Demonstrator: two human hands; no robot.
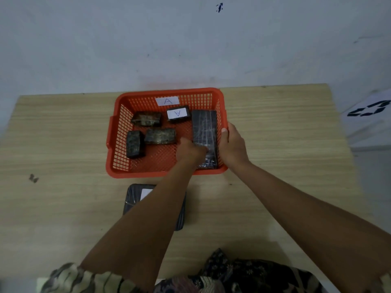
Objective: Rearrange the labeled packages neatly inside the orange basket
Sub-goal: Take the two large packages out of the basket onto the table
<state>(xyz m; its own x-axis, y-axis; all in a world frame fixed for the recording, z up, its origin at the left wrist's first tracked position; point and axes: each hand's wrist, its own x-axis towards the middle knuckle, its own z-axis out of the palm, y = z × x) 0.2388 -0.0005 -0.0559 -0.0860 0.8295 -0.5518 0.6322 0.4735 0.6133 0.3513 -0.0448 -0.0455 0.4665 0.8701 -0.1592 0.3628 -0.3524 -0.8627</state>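
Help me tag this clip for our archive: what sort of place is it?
Probably a plain indoor sorting desk: a light wood-grain table against a scuffed pale wall, holding an orange plastic mesh basket labelled "A".

Wooden table (275, 127), light grain. Bearing: orange basket (169, 171), its right rim under the right hand (231, 144); flat dark package (132, 197) with white label, nearer the person, beneath the left forearm.
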